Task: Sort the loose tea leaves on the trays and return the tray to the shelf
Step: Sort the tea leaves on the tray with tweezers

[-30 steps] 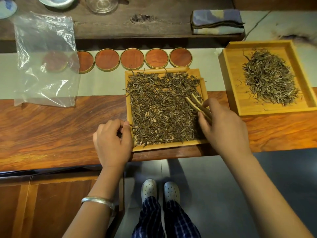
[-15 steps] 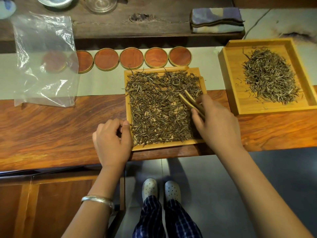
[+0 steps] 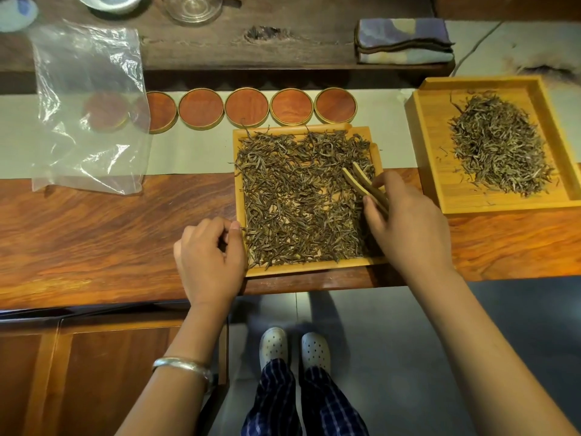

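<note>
1. I see the near tray [image 3: 309, 268] lying flat at the near edge of the wooden table [image 3: 110, 234], with a layer of loose tea leaves [image 3: 298, 199] spread across almost all of it.
2. My right hand [image 3: 408, 225] is over the tray's right side, its fingers curled round wooden tongs [image 3: 364, 187]. The two tips are slightly apart and point far-left, over the leaves.
3. My left hand [image 3: 210, 256] rests on the table at the tray's near-left corner. Its fingers are curled and the thumb touches the tray's left rim; I cannot tell whether it pinches anything.
4. The second tray [image 3: 430, 158] lies well to the right, holding a heap of paler leaves [image 3: 500, 146].
5. Beyond the near tray I see a row of round coasters [image 3: 246, 107], and a clear plastic bag [image 3: 91, 105] covers its left end.
6. A folded cloth [image 3: 404, 40] lies on the far ledge.
</note>
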A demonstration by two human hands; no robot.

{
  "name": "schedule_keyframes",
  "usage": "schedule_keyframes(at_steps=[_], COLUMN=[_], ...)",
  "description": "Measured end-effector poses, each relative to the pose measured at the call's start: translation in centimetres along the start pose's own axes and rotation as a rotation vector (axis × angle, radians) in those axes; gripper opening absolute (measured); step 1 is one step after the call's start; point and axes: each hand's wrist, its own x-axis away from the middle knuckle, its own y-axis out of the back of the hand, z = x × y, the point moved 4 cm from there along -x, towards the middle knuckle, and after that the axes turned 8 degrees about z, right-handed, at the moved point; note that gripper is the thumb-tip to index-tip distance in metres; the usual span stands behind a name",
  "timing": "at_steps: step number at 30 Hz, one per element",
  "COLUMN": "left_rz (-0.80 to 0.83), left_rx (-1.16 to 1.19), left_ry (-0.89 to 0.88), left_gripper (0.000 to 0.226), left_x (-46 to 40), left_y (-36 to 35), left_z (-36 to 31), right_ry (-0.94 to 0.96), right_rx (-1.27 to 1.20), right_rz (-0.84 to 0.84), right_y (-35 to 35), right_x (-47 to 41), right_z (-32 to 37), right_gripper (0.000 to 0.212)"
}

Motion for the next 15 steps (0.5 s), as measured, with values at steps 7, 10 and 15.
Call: schedule_keyframes(at_steps=[7,10,15], left_rz=[-0.002,0.001,0.003], left_rx=[-0.022,-0.015,0.007], left_ry=[-0.004,-0.001,0.006], left_gripper=[0.031,0.030,0.025], left_x=[0.0,0.0,0.0], left_y=[0.1,0.1,0.1], left_z=[-0.1,-0.1,-0.2], right_ry=[0.109,0.084,0.119], right_rx=[0.019,0.025,-0.007], right_rz=[0.114,0.123,0.094], right_y=[-0.7,-0.6,-0.3], right_x=[0.2,0.7,0.9], right_z=[2.7,2.5,3.5], right_gripper=[0.020,0.020,0.018])
